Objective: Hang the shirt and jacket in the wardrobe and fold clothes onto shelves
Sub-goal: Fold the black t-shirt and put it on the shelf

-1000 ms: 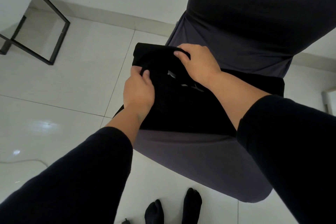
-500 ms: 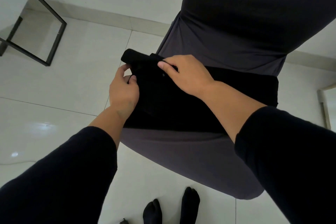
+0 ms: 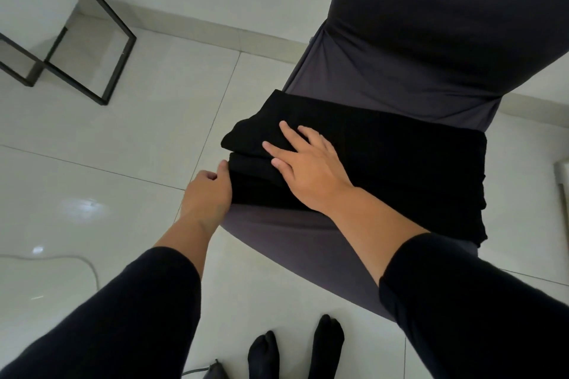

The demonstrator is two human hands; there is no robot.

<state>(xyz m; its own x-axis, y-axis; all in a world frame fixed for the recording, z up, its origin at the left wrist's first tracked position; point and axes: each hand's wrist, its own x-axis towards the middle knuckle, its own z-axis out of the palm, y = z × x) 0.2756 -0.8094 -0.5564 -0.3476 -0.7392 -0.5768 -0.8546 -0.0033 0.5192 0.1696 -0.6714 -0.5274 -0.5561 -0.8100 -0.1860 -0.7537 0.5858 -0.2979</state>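
A black garment [image 3: 385, 169] lies folded in layers on the seat of a chair [image 3: 308, 240] draped in grey cloth, with its stacked fold edges facing the seat's left edge and the rest spread to the right across the seat. The right hand [image 3: 308, 169] rests flat on top of the folded end, fingers spread and open, pressing down rather than gripping anything. The left hand [image 3: 209, 194] sits at the left side of the stack, fingers loosely curled against the fold edges; its grip looks half open, and whether it has pinched any cloth cannot be told, since the fingertips meet black fabric with no visible contrast. The garment looks soft, light and limp, with a thick knit-like body that holds a fold only while it is weighted or supported; it will likely sag and unroll if lifted by one edge. The grey cover beneath looks smooth, so the stack may slide when pushed. The safest hold would seem to be one hand slipped under the whole stack from the left edge and the other palm kept on top, so the layers stay clamped together on the way to a shelf. Below, socked feet [image 3: 295, 351] stand on pale floor tiles [image 3: 92, 138].
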